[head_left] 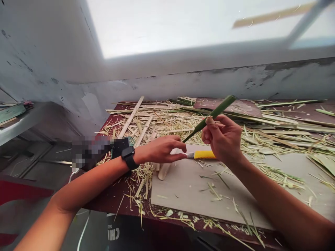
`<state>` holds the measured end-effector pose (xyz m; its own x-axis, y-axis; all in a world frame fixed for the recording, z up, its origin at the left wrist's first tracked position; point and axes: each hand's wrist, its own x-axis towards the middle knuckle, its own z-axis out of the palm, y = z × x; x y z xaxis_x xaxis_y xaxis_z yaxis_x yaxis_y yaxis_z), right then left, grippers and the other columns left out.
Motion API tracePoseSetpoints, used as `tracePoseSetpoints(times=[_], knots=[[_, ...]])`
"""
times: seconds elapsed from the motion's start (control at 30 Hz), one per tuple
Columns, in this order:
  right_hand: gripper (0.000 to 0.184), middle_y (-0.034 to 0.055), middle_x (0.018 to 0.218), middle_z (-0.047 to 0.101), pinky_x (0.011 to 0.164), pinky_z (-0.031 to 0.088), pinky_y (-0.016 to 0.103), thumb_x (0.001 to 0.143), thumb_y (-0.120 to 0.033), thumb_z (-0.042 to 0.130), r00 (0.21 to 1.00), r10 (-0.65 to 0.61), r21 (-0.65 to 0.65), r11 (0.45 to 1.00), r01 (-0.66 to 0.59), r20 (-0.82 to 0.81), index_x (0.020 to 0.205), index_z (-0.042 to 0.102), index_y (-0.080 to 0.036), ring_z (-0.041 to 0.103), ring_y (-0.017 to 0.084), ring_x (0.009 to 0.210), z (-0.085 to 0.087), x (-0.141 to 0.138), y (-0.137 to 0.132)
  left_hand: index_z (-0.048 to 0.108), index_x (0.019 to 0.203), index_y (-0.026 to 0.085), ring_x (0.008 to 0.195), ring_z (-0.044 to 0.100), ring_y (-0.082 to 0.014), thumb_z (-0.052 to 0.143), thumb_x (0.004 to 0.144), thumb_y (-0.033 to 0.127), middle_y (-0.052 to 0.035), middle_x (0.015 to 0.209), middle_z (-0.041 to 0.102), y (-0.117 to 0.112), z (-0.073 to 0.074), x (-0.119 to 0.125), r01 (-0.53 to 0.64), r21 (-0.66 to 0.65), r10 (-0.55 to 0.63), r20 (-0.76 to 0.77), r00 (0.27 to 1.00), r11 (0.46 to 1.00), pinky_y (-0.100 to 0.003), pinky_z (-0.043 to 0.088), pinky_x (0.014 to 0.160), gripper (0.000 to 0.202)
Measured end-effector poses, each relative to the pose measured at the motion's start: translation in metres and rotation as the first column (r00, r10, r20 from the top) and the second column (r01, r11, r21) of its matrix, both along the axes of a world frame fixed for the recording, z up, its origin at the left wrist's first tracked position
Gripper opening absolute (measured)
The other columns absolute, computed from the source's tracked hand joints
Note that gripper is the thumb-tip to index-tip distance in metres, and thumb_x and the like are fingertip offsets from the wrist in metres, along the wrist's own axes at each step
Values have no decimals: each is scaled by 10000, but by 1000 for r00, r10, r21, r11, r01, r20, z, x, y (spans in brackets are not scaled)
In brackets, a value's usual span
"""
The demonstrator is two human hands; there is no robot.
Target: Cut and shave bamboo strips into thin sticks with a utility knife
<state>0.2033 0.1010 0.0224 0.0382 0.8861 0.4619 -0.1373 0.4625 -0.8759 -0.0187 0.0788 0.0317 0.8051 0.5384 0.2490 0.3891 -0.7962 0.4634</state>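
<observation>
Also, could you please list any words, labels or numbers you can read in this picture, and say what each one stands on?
"CHI": white letters, cut off at the left, on a dark object below the table edge.
The black smartwatch on the left wrist shows a dark face, nothing readable.
The pixelated patch cannot be read.

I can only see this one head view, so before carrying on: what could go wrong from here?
The left hand pinches the tip of the green strip close to the yellow knife under the right hand; a slip could likely cut fingers. The strip's thin tip may snap or splinter. Loose shavings on the board could hide the blade or let the work slide.
</observation>
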Motion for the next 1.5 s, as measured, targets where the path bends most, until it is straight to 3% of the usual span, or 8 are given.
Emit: tracePoseSetpoints(times=[0.13, 0.27, 0.4, 0.63, 0.77, 0.9, 1.23, 1.5], knots=[[364, -53, 529, 588, 344, 340, 283, 897, -552, 807, 992, -119, 85, 990, 115, 39, 865, 583, -268, 464, 107, 373, 3, 3, -5, 625, 1083, 168, 896, 586, -228, 718, 954, 468, -93, 1010, 666, -1, -2, -5, -264, 44, 268, -182, 946, 964, -341, 430, 785, 340], [370, -41, 562, 607, 375, 409, 290, 890, -560, 815, 991, -97, 141, 986, 83, 95, 833, 604, -262, 512, 109, 410, 5, -1, -10, 539, 1206, 179, 911, 587, -228, 707, 934, 324, -92, 1059, 669, -11, -1, -4, -274, -10, 262, -264, 928, 962, -333, 414, 757, 351], [425, -56, 537, 552, 366, 386, 270, 871, -597, 819, 997, -34, 94, 995, 28, 69, 780, 592, -250, 484, 97, 413, 2, 0, -6, 529, 1251, 188, 838, 549, -204, 625, 876, 119, -45, 941, 640, -12, 2, -1, -318, -202, 294, -144, 945, 926, -347, 400, 762, 393], [293, -36, 563, 649, 352, 412, 263, 936, -483, 787, 995, -80, 155, 985, 70, 59, 844, 647, -242, 524, 105, 381, -1, 5, -5, 518, 1323, 167, 728, 552, -140, 663, 865, 114, 15, 860, 601, 1, -6, 9, -340, -643, 510, 93, 855, 687, -305, 436, 699, 484], [136, 13, 784, 773, 506, 574, 290, 957, -373, 759, 948, -98, 283, 959, 9, 304, 946, 729, -241, 672, 132, 523, -6, 7, -9, 384, 1432, 181, 703, 651, -117, 603, 903, 64, 12, 956, 584, 0, -13, 15, -273, -789, 601, 147, 786, 551, -292, 516, 689, 584], [97, 26, 849, 782, 632, 598, 319, 937, -271, 737, 788, -155, 421, 896, -142, 596, 1024, 778, -261, 706, 158, 654, -12, 11, -6, 362, 1411, 209, 693, 683, -115, 568, 918, 21, 24, 951, 543, 0, -20, 19, -198, -870, 691, 200, 695, 451, -298, 557, 696, 566], [216, 46, 840, 722, 638, 499, 264, 1043, -269, 600, 557, -143, 444, 772, -455, 818, 1122, 797, -231, 660, 142, 701, -20, 14, 4, 462, 1278, 208, 701, 615, -77, 597, 911, -35, 9, 964, 558, 2, -31, 25, -122, -907, 781, 271, 563, 402, -259, 555, 710, 460], [264, 85, 990, 754, 671, 516, 270, 1046, -289, 593, 488, -97, 362, 796, -486, 867, 1198, 801, -234, 693, 155, 772, -18, 11, -4, 459, 1262, 196, 688, 619, -77, 573, 900, -71, 16, 960, 537, 1, -28, 28, -126, -912, 800, 269, 536, 390, -259, 559, 687, 464]])
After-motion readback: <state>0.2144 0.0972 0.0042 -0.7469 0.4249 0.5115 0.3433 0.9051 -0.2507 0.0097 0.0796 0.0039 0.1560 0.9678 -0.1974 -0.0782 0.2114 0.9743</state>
